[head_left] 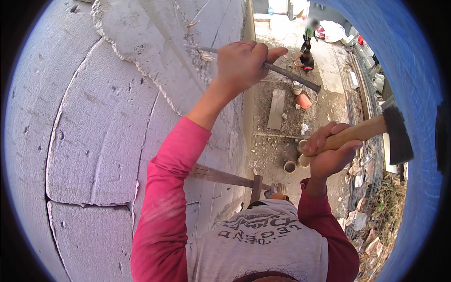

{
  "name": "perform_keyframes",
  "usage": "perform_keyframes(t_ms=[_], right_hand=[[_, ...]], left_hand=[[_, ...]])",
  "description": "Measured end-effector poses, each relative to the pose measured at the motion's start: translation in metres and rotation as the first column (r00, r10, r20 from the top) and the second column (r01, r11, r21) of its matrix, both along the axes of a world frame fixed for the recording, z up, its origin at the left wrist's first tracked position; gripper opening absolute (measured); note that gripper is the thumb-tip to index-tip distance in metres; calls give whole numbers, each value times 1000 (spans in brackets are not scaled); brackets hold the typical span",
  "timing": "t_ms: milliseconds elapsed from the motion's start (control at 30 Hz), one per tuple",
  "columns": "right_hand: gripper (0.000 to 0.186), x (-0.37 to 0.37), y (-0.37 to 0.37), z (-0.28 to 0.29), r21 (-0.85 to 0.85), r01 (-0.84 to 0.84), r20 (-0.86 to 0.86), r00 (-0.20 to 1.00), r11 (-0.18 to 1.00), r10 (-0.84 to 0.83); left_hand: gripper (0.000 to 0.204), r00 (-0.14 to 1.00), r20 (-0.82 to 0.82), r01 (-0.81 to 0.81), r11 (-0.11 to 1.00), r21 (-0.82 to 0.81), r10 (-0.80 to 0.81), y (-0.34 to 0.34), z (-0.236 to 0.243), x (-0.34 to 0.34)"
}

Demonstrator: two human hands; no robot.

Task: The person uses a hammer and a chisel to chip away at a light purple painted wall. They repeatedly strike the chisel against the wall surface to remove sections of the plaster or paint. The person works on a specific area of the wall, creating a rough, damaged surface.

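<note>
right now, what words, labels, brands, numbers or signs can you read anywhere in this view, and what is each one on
Dark printed lettering on the chest of the grey shirt: words, not copied out here.
Hammer in the right hand: no lettering seen.
Metal rod in the left hand: no lettering seen.
Debris on the ground below: any print is too small to read.

A building site: left, a block wall (94,155) partly coated in plaster (127,35); right, dusty ground (267,157) with buckets (290,167), a board (276,109), rubble (359,221) and, at the far end, two people (307,61).
</note>
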State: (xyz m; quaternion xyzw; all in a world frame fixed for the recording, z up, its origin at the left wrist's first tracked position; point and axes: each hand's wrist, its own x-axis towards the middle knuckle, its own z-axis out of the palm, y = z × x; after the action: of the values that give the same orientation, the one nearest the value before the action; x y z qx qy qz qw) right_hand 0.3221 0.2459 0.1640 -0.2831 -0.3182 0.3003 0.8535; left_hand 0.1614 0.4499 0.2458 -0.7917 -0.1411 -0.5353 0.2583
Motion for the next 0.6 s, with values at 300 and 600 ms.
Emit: perform_keyframes(t_ms=[300, 600], right_hand=[[66, -12, 3, 4, 617, 107, -8, 991, 780, -130], [69, 2, -5, 0, 227, 6, 175, 983, 974, -46]], left_hand=[[52, 999, 48, 15, 1000, -16, -15, -3, 7, -2], [49, 997, 72, 3, 999, -50, 1, -4, 10, -9]])
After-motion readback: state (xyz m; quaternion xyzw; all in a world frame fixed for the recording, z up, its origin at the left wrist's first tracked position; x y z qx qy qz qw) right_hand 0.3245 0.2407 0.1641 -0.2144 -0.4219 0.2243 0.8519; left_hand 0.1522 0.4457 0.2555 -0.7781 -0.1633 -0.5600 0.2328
